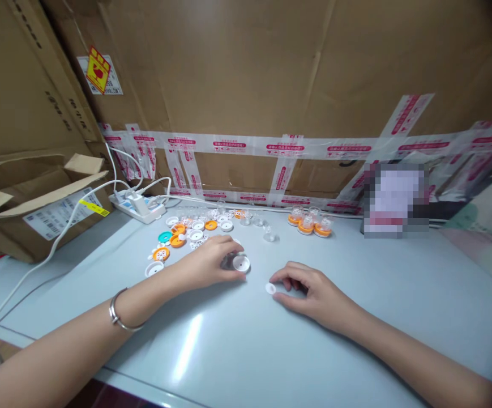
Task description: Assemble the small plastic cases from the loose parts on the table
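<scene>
My left hand [214, 260] is closed around a white round cup-shaped piece [241, 263], its hollow side with a small dark centre facing me. Between the thumb and fingertips of my right hand [313, 292] is a small white disc [270, 289], held just above the table. Past my left hand lies a loose spread of parts: orange rings [178, 241], a teal ring [165, 237], white rings [196, 235] and small clear domes [246, 218]. One clear dome [269, 234] sits a little apart, nearer the middle.
Several orange-based pieces with clear tops [306, 226] stand together at the back. A blurred-out phone-like object [394, 198] leans at the right rear. On the left are a power strip [144, 209] with white cables and an open cardboard box [37, 209]. A large taped carton [246, 85] walls off the back.
</scene>
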A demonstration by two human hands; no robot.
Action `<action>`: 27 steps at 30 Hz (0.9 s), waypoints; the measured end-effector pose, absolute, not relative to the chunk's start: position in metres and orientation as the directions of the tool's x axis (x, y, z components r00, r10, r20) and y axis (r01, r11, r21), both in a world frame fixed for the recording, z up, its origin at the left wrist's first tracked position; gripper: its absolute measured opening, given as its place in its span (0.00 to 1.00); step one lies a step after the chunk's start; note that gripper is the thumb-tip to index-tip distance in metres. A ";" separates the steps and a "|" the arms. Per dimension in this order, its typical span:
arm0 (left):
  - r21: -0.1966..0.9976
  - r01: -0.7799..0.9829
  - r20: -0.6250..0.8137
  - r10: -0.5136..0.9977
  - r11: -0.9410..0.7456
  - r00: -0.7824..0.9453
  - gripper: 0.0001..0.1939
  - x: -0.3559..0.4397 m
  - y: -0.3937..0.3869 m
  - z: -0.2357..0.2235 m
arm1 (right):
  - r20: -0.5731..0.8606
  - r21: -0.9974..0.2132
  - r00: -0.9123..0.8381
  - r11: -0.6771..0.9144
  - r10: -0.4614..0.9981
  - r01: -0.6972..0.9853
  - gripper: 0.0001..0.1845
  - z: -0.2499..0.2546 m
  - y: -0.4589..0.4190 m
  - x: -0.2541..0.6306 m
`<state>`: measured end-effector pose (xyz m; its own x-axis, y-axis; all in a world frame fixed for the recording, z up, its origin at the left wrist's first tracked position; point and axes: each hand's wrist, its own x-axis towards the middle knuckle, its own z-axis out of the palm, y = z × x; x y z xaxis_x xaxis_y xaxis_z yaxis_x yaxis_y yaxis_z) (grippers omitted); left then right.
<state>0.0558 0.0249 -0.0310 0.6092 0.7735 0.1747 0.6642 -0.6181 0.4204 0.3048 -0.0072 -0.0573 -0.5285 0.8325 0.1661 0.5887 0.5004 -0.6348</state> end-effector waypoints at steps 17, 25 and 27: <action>0.264 0.844 0.117 0.884 -0.466 0.452 0.14 -0.018 0.068 0.004 | 0.150 -0.633 -0.526 0.490 0.837 0.600 0.06 -0.056 -0.007 0.304; 0.060 0.936 -0.162 0.922 -0.348 0.353 0.13 -0.058 0.075 0.013 | 0.138 -0.631 -0.525 0.483 0.840 0.607 0.07 -0.056 -0.008 0.305; 0.060 0.943 -0.191 0.924 -0.326 0.332 0.12 -0.063 0.073 0.015 | 0.134 -0.629 -0.527 0.483 0.839 0.609 0.07 -0.056 -0.007 0.305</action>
